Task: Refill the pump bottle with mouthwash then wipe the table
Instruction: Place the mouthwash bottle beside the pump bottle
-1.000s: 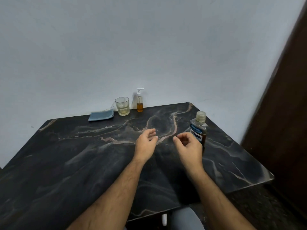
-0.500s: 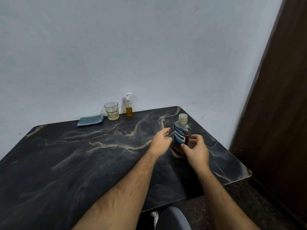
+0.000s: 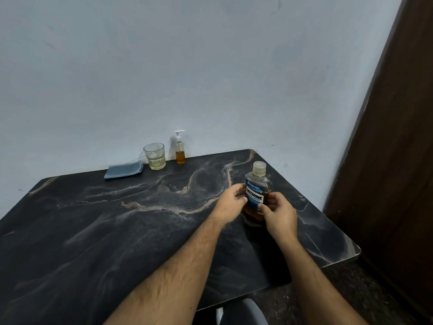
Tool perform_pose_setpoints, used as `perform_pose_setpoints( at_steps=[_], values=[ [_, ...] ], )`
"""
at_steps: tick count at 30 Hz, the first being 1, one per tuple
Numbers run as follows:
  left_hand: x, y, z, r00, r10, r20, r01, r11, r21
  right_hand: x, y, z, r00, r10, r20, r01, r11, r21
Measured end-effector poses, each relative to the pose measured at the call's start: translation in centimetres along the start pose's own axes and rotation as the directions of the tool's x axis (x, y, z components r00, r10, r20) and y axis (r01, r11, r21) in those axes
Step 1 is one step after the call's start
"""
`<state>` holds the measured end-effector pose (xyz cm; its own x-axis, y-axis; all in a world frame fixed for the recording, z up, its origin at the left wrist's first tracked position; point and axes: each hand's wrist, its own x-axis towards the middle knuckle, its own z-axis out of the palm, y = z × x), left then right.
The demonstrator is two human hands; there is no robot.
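Both hands held the mouthwash bottle [image 3: 257,191] upright on the tabletop [image 3: 117,231], right of centre: left hand [image 3: 230,202] and right hand [image 3: 277,213] curled round its sides. The pump bottle [image 3: 180,148] stood upper centre. Advisable: steady the base, then unscrew the cap [image 3: 259,168].

both forearms reach forward, bare; the left hand [image 3: 230,202] curls its fingers against one side of the mouthwash bottle [image 3: 257,191]; the right hand [image 3: 278,213] grips its other side.
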<state>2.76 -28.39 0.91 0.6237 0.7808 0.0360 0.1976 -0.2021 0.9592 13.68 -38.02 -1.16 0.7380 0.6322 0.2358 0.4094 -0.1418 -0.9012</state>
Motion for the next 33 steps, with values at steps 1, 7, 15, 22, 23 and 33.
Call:
perform_pose_setpoints(
  at_steps=[1, 7, 15, 22, 23, 33],
  values=[
    [0.1, -0.1, -0.2, 1.000, 0.004, -0.009, -0.004, 1.000, -0.002, 0.2, 0.0, 0.1, 1.000, 0.001, 0.004, -0.001, 1.000, 0.005],
    [0.3, -1.0, -2.6, 0.994, 0.027, -0.111, -0.027, 1.000, -0.001, 2.0, -0.6, 1.8, 0.994, -0.037, 0.104, 0.029, 0.997, 0.077],
    [0.2, -3.0, -8.9, 0.992, 0.031, -0.124, -0.018, 0.994, 0.110, 4.4, -2.2, 7.0, 0.947, -0.073, 0.313, 0.010, 0.980, 0.199],
    [1.4, -8.2, -19.2, 0.980, -0.114, -0.163, 0.199, 0.587, 0.785, 9.6, -4.1, 12.7, 0.956, -0.031, 0.293, -0.018, 0.987, 0.163],
    [1.8, -9.1, -20.3, 0.975, -0.153, -0.159, 0.217, 0.534, 0.817, 10.6, -4.2, 13.6, 0.958, -0.024, 0.286, -0.020, 0.989, 0.150],
    [7.9, -12.5, -25.7, 0.971, -0.182, -0.156, 0.226, 0.479, 0.848, 20.7, -5.0, 22.8, 0.959, 0.015, 0.282, -0.033, 0.998, 0.059]
  ],
)
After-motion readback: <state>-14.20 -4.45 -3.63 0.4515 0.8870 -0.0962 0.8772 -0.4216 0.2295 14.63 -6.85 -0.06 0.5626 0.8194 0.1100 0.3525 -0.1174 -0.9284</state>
